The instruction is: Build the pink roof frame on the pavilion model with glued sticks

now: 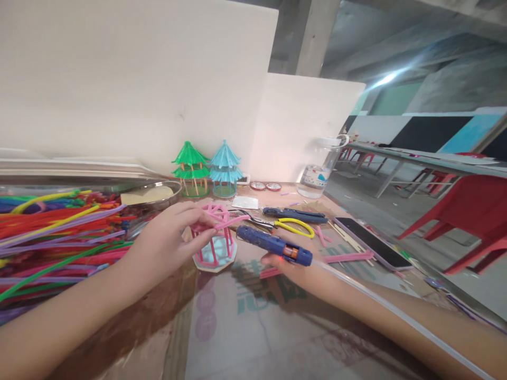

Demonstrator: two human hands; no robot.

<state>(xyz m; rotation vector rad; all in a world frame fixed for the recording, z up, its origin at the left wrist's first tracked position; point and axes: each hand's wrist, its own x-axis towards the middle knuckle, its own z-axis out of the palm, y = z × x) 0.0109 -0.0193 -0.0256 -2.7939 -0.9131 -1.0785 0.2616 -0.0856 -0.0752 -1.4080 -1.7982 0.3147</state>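
Closest to the camera, bare forearms reach in from the lower corners over a pale sheet [237,348] printed with large green characters, partly covered and too blurred to make out. Bundled coloured pipe cleaners [59,237] fill the left edge. Beside them the left hand [170,235] slants up to the centre, palm down and wrist nearly straight, thumb and fingers pinching a pink strip [238,220] at the top of a pink frame [215,250]. That frame stands upright at mid-frame on a pale blue base. Behind it are a green pavilion [190,171] and a blue pavilion [225,171]. Just right of centre, the right hand [291,270] grasps a blue glue gun [261,240], its nozzle near the frame; most fingers are hidden. Yellow-handled pliers [295,226] lie behind the gun. At upper right, a clear bottle [315,179] bears a label with distorted lettering; a phone [372,243] lies dark-screened farther right.
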